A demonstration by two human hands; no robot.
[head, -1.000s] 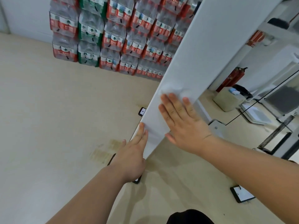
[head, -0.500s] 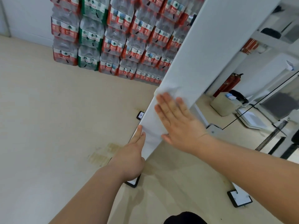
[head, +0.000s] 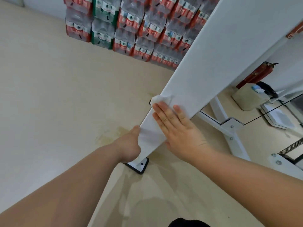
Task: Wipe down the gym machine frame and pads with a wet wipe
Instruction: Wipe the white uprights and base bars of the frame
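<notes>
Pressing a white wet wipe (head: 161,99) under your flat right hand (head: 178,131), you are facing a white metal beam (head: 213,71) slanting up-right. Left hand (head: 129,146) is touching its edge, grip unclear.

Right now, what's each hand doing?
Left hand: against the frame edge, fingers hidden, cannot tell.
Right hand: open, flat, pressing the wet wipe on the frame.

The right hand (head: 178,133) lies flat on the white frame post (head: 213,63), pressing a wet wipe (head: 161,99) against it. Lower down, the left hand (head: 131,145) touches the post's left edge.
</notes>
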